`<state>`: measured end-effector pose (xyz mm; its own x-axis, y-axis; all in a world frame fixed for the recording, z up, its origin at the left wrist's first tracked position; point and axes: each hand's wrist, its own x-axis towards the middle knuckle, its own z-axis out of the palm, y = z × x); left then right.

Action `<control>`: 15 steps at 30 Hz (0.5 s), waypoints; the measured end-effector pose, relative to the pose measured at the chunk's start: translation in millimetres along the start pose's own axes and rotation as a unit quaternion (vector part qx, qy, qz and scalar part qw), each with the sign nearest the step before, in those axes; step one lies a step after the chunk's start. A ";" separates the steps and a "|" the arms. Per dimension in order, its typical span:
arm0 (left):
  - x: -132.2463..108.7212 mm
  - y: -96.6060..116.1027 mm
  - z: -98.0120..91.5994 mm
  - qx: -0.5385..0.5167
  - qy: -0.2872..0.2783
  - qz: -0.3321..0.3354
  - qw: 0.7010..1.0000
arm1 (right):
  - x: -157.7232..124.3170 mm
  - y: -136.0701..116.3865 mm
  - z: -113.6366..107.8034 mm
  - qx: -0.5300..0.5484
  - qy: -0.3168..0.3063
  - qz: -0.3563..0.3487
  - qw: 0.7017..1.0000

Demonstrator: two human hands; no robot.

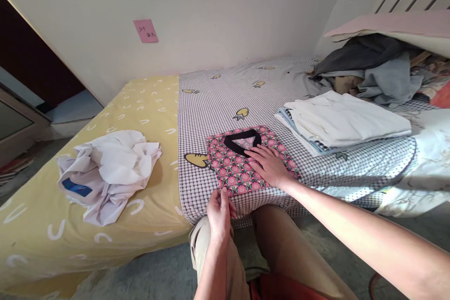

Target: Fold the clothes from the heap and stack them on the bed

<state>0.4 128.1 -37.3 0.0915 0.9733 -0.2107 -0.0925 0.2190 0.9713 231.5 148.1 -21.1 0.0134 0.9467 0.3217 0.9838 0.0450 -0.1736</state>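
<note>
A pink floral shirt (232, 168) with a black collar lies folded into a rough rectangle on the checked sheet. At its near left corner, my left hand (220, 211) pinches the hem between thumb and fingers. My right hand (269, 164) rests flat on the shirt just below the collar, fingers stretched out. The fabric's underside is hidden.
On the yellow sheet (140, 108) to the left is a crumpled white shirt (116, 164). A stack of folded white clothes (344, 119) stands to the right. Behind it lie dark and grey cloths (369, 61). A wall (228, 14) bounds the back.
</note>
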 end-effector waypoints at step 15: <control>-0.3 1.9 0.2 0.001 -0.002 -0.008 1.000 | -0.5 1.2 0.1 -0.004 0.007 -0.014 1.000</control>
<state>0.4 128.3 -35.4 0.0962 0.9692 -0.2268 -0.0895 0.2353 0.9678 232.7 147.7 -21.5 -0.0114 0.9404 0.3400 0.9852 0.0688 -0.1572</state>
